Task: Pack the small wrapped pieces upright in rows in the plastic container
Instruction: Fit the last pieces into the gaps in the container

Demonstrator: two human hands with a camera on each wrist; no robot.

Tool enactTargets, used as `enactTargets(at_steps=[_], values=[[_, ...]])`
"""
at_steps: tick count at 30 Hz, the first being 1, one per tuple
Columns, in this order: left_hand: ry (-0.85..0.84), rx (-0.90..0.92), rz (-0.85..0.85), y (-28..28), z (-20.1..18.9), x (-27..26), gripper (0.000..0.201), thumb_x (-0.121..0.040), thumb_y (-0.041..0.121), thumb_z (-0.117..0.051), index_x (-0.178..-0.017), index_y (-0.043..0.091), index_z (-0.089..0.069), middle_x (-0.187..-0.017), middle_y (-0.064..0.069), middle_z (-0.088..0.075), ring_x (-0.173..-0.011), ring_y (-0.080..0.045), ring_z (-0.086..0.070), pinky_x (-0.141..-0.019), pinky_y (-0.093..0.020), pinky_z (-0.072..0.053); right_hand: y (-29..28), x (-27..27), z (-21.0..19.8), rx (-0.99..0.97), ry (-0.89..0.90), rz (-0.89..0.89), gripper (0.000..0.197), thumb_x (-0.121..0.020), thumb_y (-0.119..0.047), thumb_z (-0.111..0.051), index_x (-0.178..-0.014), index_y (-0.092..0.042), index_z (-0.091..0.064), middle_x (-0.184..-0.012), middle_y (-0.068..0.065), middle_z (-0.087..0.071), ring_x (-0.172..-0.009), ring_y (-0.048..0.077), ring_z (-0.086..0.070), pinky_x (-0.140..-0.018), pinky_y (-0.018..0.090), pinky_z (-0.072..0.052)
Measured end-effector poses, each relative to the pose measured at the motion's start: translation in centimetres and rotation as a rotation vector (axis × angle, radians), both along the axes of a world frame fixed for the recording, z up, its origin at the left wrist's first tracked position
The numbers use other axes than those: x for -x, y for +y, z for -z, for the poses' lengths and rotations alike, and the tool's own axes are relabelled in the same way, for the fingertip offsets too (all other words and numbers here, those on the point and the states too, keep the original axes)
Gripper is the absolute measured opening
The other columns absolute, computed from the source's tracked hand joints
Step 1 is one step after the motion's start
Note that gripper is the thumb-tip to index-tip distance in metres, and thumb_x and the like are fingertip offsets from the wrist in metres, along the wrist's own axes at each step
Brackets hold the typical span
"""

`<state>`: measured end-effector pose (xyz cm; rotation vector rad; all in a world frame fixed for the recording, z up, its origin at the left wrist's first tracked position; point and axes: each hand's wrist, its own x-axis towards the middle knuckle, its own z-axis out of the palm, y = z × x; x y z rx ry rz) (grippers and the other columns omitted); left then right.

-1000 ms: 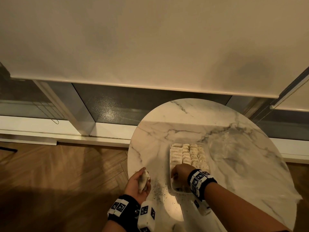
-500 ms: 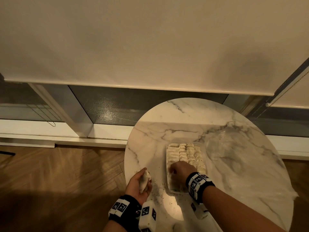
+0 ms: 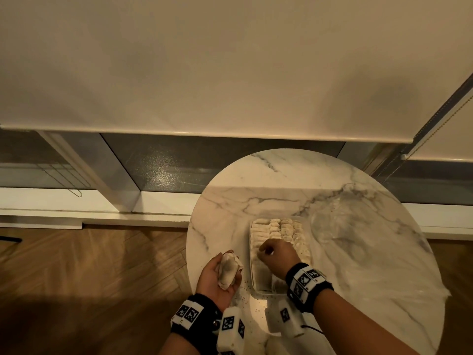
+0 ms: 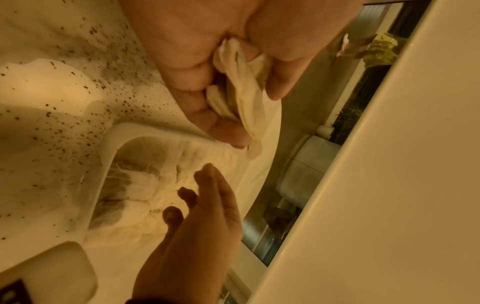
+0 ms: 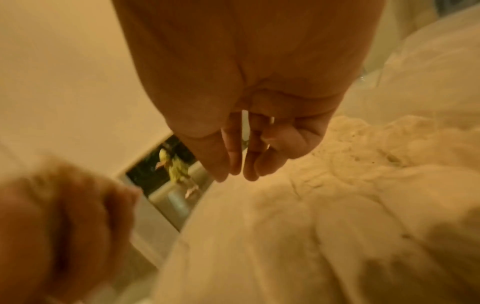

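A clear plastic container (image 3: 263, 281) sits on the round marble table (image 3: 345, 239). Its far part is filled with rows of small pale wrapped pieces (image 3: 276, 229), and its near end is bare. My left hand (image 3: 217, 275) hovers left of the container and grips a few wrapped pieces (image 3: 228, 270), which the left wrist view shows pinched between thumb and fingers (image 4: 244, 90). My right hand (image 3: 276, 254) hangs over the middle of the container. Its fingers (image 5: 246, 164) droop loosely and hold nothing, just above the packed pieces (image 5: 363, 174).
Dark crumbs (image 3: 243, 290) are scattered on the marble between my left hand and the container. The table's left edge lies close beside my left hand, with wooden floor (image 3: 102, 278) below. A window sill and a lowered blind stand behind the table.
My right hand has risen slightly from the rows and its fingers have loosened. My left hand has turned its bundle more face-up. The view has shifted a little.
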<state>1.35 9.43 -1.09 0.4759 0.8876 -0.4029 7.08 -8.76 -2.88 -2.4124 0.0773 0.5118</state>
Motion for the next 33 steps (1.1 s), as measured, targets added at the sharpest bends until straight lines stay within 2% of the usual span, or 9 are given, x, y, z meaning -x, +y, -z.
enactTargets(at_steps=[4, 7, 11, 15, 19, 23, 27, 30, 33], values=[[-0.057, 0.022, 0.014, -1.3, -1.5, -0.3, 0.032, -0.098, 0.032, -0.051, -0.109, 0.009, -0.070, -0.093, -0.013, -0.072, -0.079, -0.026, -0.065, -0.060, -0.033, -0.060, 0.0, 1.0, -4.4, -0.524, 0.007, 0.187, 0.004, -0.090, -0.019, -0.070, -0.090, -0.020, -0.074, -0.085, -0.004, -0.070, -0.072, 0.011, -0.063, -0.054, 0.019, -0.047], [-0.107, 0.069, 0.011, -2.5, -2.7, -0.5, 0.036, -0.098, 0.033, -0.050, -0.113, 0.006, -0.069, -0.101, -0.017, -0.072, -0.082, -0.029, -0.071, -0.068, -0.040, -0.061, -0.8, 1.8, -7.0, -0.687, 0.047, 0.128, 0.011, -0.088, -0.010, -0.071, -0.096, -0.017, -0.074, -0.079, -0.006, -0.067, -0.065, 0.010, -0.062, -0.047, 0.022, -0.042], [-0.147, 0.141, -0.013, -3.9, -4.1, -0.8, 0.036, -0.100, 0.029, -0.047, -0.109, 0.001, -0.067, -0.100, -0.023, -0.072, -0.077, -0.034, -0.073, -0.069, -0.046, -0.061, -1.7, 2.2, -7.9, -0.632, -0.041, 0.040, 0.013, -0.084, -0.006, -0.070, -0.086, -0.018, -0.067, -0.072, -0.008, -0.061, -0.063, 0.010, -0.055, -0.049, 0.015, -0.042], [-0.181, 0.096, -0.018, -5.0, -5.0, -1.3, 0.030, -0.100, 0.022, -0.045, -0.105, 0.001, -0.066, -0.095, -0.021, -0.073, -0.074, -0.031, -0.074, -0.060, -0.040, -0.062, -3.0, 2.6, -8.9, -0.442, -0.264, -0.129, 0.014, -0.073, -0.032, -0.069, -0.084, -0.030, -0.060, -0.078, -0.008, -0.055, -0.069, 0.007, -0.050, -0.062, 0.023, -0.046], [-0.219, 0.100, -0.022, -6.0, -5.5, -1.5, 0.029, -0.102, 0.014, -0.042, -0.104, 0.000, -0.067, -0.097, -0.020, -0.073, -0.076, -0.029, -0.073, -0.065, -0.038, -0.061, -3.5, 3.1, -9.8, -0.151, -0.450, -0.406, 0.029, -0.074, -0.034, -0.065, -0.102, -0.037, -0.064, -0.102, -0.014, -0.049, -0.098, 0.007, -0.048, -0.078, 0.023, -0.046], [-0.246, 0.088, -0.019, -7.1, -6.0, -1.5, 0.032, -0.102, 0.012, -0.038, -0.101, 0.000, -0.067, -0.092, -0.020, -0.072, -0.072, -0.027, -0.072, -0.059, -0.033, -0.061, -3.5, 3.4, -9.8, 0.004, -0.616, -0.485, 0.019, -0.081, -0.041, -0.064, -0.099, -0.038, -0.069, -0.102, -0.014, -0.048, -0.099, 0.011, -0.046, -0.071, 0.028, -0.049], [-0.249, 0.041, 0.006, -7.3, -5.9, -1.4, 0.029, -0.101, 0.013, -0.041, -0.112, -0.001, -0.064, -0.100, -0.020, -0.071, -0.081, -0.027, -0.069, -0.063, -0.031, -0.060, -3.9, 3.5, -9.8, -0.069, -0.658, -0.419, 0.010, -0.082, -0.038, -0.068, -0.091, -0.036, -0.072, -0.096, -0.018, -0.051, -0.097, 0.007, -0.046, -0.074, 0.023, -0.046], [-0.230, 0.034, 0.004, -7.1, -5.4, -1.2, 0.028, -0.101, 0.012, -0.041, -0.114, 0.001, -0.063, -0.099, -0.021, -0.071, -0.082, -0.029, -0.070, -0.065, -0.032, -0.060, -3.8, 3.6, -10.2, -0.281, -0.564, -0.285, 0.005, -0.082, -0.034, -0.071, -0.087, -0.033, -0.072, -0.095, -0.020, -0.060, -0.101, 0.003, -0.051, -0.080, 0.016, -0.041], [-0.188, 0.024, -0.022, -6.9, -4.5, -0.9, 0.029, -0.100, 0.009, -0.041, -0.119, -0.001, -0.060, -0.099, -0.022, -0.072, -0.081, -0.029, -0.072, -0.066, -0.034, -0.061, -3.4, 3.3, -10.7, -0.584, -0.344, -0.046, 0.004, -0.087, -0.022, -0.073, -0.083, -0.023, -0.072, -0.089, -0.011, -0.070, -0.091, 0.007, -0.064, -0.076, 0.026, -0.052]])
